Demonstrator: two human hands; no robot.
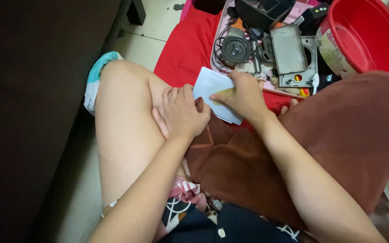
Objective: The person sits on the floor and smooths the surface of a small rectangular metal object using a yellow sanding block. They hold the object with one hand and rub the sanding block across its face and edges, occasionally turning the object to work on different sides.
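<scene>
Here the right hand presses flat fingers on a white card lying on the red cloth; the left hand, loosely curled, rests empty against the knee; unpinched, the card may slip toward the speaker

Floor: pale tiles with dark grout lines and scuffs. Dark furniture panel fills the left side; its leg stands on the tiles. Lighting: even, indoor.
</scene>
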